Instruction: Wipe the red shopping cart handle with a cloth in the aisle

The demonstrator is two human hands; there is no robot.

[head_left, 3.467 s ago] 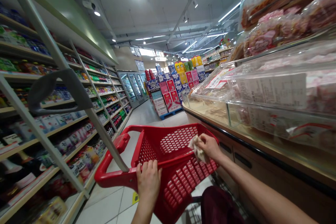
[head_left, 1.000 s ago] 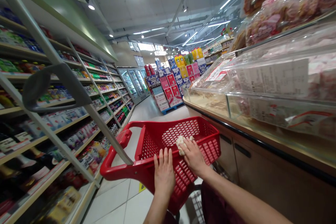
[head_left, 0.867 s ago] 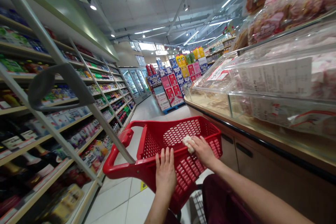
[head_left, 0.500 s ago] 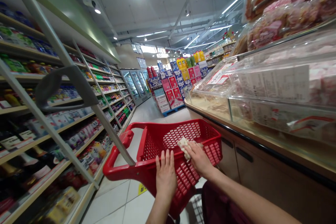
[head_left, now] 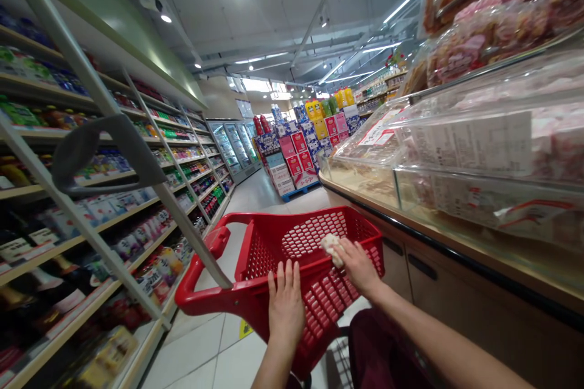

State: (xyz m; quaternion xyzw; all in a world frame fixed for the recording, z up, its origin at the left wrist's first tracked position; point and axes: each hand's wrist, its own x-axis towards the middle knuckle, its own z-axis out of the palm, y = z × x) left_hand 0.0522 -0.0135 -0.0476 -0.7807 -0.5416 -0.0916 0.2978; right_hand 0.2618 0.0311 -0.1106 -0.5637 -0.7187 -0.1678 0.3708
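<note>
In front of me stands a red plastic shopping basket cart with slotted sides and a grey pull handle on a slanting metal pole. My left hand lies open against its near side, fingers stretched up to the rim. A crumpled whitish cloth is under the fingers of my right hand, which presses it on the near rim towards the right end. Part of the cloth is hidden by those fingers. The inside of the basket is only partly visible.
Shelves of bottles and packs line the left side. A counter with clear-covered packaged food runs close along the right. Ahead, stacked drink boxes stand on a blue pallet, with glass-door fridges behind.
My right hand has slid the cloth to the right along the basket's near rim. The left hand stays on the side. The view has shifted slightly.
</note>
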